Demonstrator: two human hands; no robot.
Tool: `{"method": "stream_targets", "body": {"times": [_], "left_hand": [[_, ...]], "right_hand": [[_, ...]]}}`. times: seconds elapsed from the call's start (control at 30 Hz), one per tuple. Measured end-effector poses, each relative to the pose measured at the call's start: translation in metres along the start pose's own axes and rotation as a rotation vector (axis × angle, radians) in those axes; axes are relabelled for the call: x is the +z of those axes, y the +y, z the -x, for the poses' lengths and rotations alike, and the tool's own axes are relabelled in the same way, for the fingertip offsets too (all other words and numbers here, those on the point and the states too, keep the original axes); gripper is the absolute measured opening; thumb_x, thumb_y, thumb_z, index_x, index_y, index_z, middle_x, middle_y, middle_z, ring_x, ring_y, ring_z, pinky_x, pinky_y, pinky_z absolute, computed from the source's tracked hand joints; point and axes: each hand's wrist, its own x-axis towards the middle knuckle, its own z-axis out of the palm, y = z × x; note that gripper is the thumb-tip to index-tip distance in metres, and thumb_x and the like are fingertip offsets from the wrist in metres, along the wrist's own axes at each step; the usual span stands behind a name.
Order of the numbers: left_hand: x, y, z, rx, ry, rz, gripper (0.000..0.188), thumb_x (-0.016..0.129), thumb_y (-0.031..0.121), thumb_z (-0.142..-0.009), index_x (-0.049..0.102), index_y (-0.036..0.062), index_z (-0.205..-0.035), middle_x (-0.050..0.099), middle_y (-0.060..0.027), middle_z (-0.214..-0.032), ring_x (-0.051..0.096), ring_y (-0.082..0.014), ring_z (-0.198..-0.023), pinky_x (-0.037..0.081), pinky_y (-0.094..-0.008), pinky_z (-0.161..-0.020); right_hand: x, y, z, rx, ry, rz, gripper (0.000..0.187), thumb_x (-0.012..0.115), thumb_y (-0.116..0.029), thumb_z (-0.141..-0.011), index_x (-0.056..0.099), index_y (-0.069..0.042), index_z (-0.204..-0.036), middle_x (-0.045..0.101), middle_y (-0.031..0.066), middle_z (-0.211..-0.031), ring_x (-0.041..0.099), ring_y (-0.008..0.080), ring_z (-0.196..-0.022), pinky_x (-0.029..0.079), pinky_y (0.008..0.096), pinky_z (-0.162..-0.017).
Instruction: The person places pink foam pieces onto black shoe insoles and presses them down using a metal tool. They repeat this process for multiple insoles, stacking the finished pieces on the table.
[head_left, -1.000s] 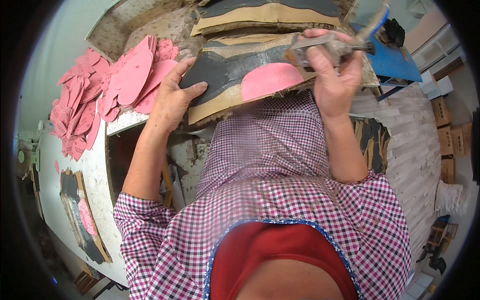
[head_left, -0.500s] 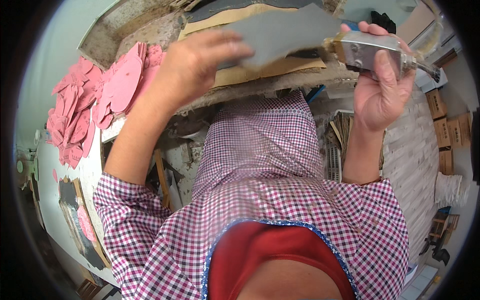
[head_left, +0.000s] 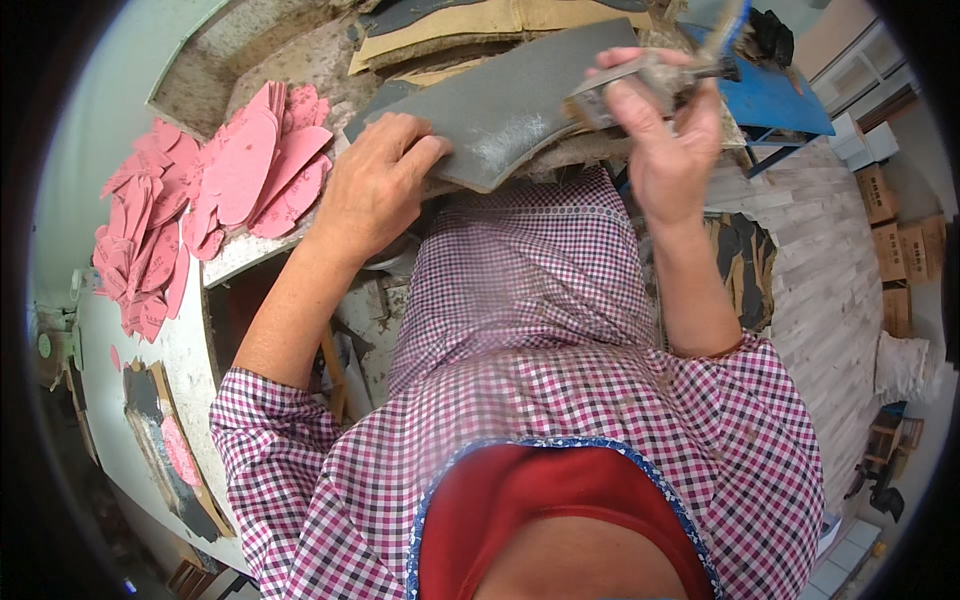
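A dark grey sheet (head_left: 490, 100) with one pale, whitish patch lies slanted across the bench in front of me. At its left end my left hand (head_left: 380, 180) is closed, with curled fingers on the sheet's edge; the fingertips are partly hidden. My right hand (head_left: 665, 130) grips a boxy metal hand tool (head_left: 605, 95), slightly blurred, with a blue-and-clear hose (head_left: 728, 30) rising behind it. The tool's left end is over the right part of the sheet; whether it touches cannot be made out.
Pink cut pieces (head_left: 240, 165) are heaped on the white table at left. More dark sheets with tan edges (head_left: 450, 45) lie behind the grey one. A dark piece with a pink patch (head_left: 170, 450) rests lower left. A blue table (head_left: 775, 100) and cardboard boxes (head_left: 905, 250) stand right.
The grey sheet has come down and left onto the bench. My left hand has lowered to its left end. My right hand has brought the tool leftward over it.
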Motion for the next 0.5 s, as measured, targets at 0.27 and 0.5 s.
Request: {"method": "stream_targets", "body": {"times": [0.27,0.5], "left_hand": [[0.010,0.000,0.005,0.028,0.072,0.020,0.025,0.063,-0.004,-0.071,0.061,0.0043,-0.094,0.059,-0.0103,-0.094,0.061,-0.0303,-0.087,0.050,-0.0399,-0.074],[0.009,0.000,0.007,0.054,0.053,-0.014,0.036,0.064,-0.008,-0.060,0.063,0.0041,-0.094,0.059,-0.0107,-0.093,0.062,-0.0301,-0.091,0.053,-0.0401,-0.074]], "right_hand": [[-0.065,0.005,-0.021,-0.119,0.149,0.357,0.033,0.076,-0.009,-0.084,0.055,-0.004,-0.109,0.066,0.0066,-0.106,0.063,0.0133,-0.093,0.052,0.0280,-0.083],[0.016,0.014,-0.011,-0.060,-0.039,0.178,0.031,0.069,-0.006,-0.087,0.050,-0.005,-0.112,0.067,0.0117,-0.109,0.065,0.0182,-0.099,0.054,0.0329,-0.088]]}}
